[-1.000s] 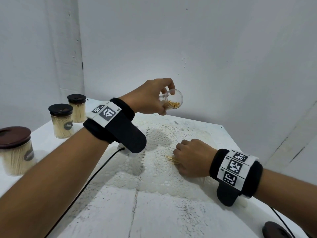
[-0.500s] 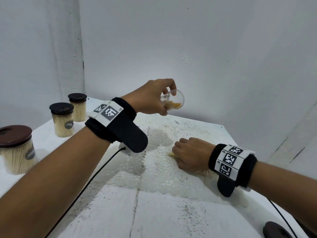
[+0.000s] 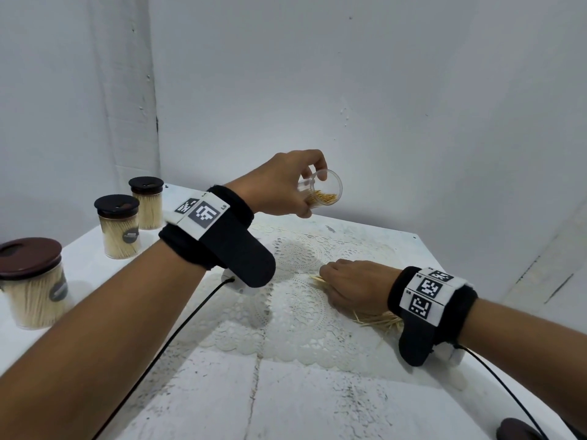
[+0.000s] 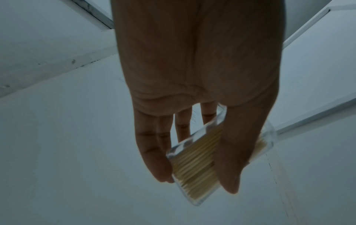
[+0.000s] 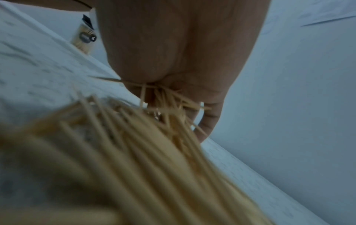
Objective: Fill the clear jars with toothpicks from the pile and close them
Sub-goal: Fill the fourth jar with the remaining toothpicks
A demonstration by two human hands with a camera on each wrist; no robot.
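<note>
My left hand (image 3: 295, 185) holds a clear jar (image 3: 324, 192) up in the air, tilted with its mouth toward the right; a layer of toothpicks lies inside it. In the left wrist view the thumb and fingers (image 4: 154, 152) clasp the jar (image 4: 194, 167) round its wall. My right hand (image 3: 346, 287) lies knuckles up on the lace mat, fingers curled into the toothpick pile (image 3: 378, 322). In the right wrist view the curled fingers (image 5: 208, 121) gather a bunch of toothpicks (image 5: 169, 103) from the pile (image 5: 115, 152). A few tips stick out at the hand's left side (image 3: 317, 279).
Three filled jars with dark lids stand at the left: a big one (image 3: 31, 281), a middle one (image 3: 119, 227), a far one (image 3: 147, 203). A white lace mat (image 3: 286, 312) covers the table's middle. A dark lid (image 3: 517, 430) lies at the front right. Walls close the back and right.
My right hand has slid a little to the left and away over the pile, uncovering toothpicks under its wrist. The left hand keeps the jar raised, almost still.
</note>
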